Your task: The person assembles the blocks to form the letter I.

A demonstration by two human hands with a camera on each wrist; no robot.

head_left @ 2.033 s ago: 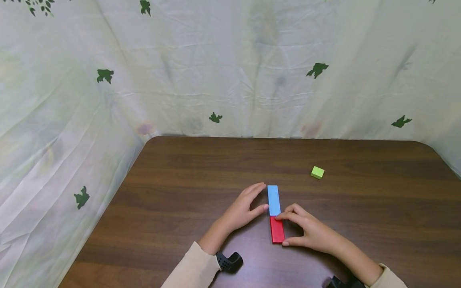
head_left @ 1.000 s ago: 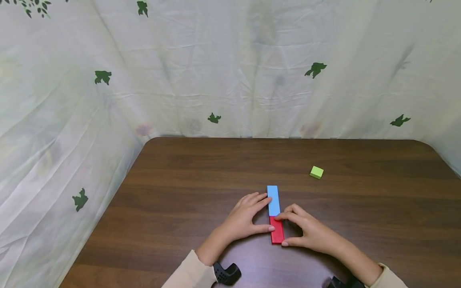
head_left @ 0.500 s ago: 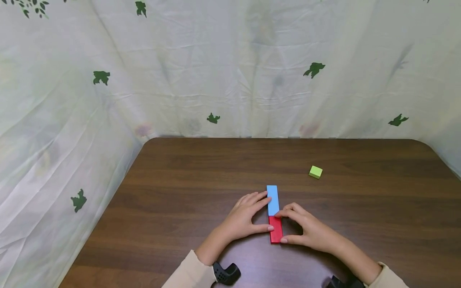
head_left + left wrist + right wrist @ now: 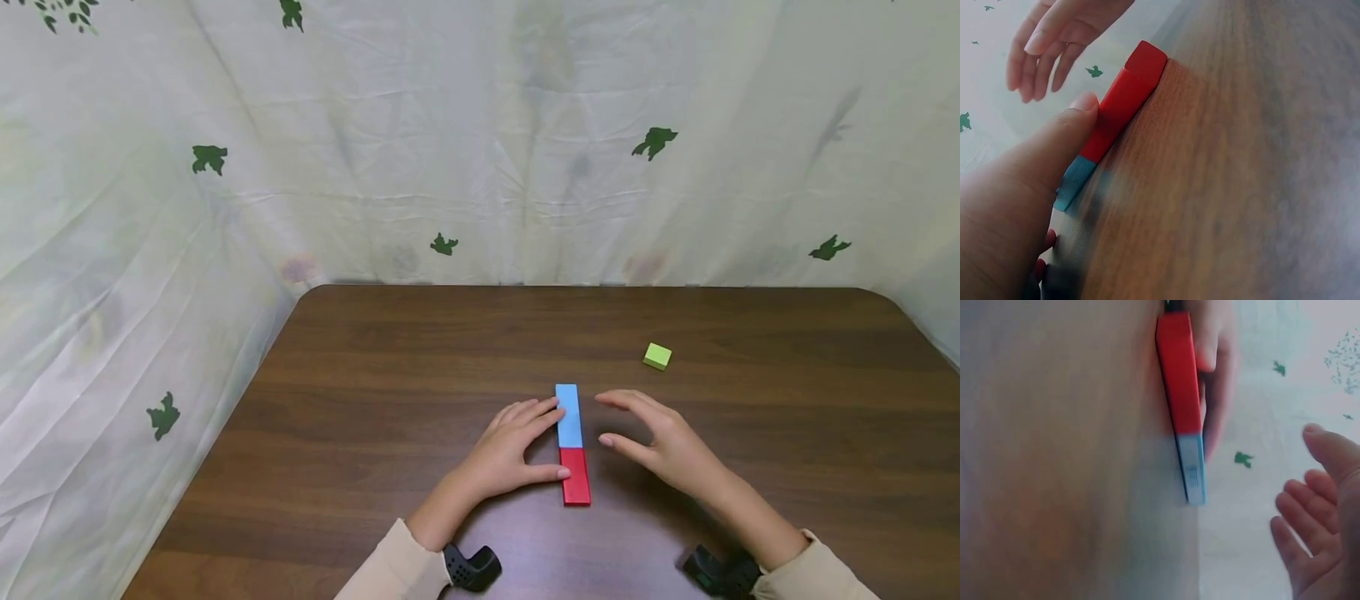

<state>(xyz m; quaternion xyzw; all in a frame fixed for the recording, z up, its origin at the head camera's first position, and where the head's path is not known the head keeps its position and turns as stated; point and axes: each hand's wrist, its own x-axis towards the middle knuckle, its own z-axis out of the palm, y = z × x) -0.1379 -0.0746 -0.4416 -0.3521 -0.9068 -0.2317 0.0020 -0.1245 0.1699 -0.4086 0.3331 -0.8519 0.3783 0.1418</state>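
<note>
A blue block and a red block lie end to end on the brown table, forming one straight strip with the blue one farther away. My left hand rests against the strip's left side, its thumb on the red block and its fingertips at the blue block. In the left wrist view the thumb touches the edge of the red block. To the right of the strip my right hand is raised off the table, thumb and fingers apart, touching nothing. Farther back lies a small green block.
The wooden table ends at a white curtain printed with green leaf shapes. Black devices are strapped at both wrists, such as the wrist camera on the left.
My right hand has let go of the red block and moved up and away to the right. Earlier, my left hand slid nearer along the strip and settled on both blocks.
</note>
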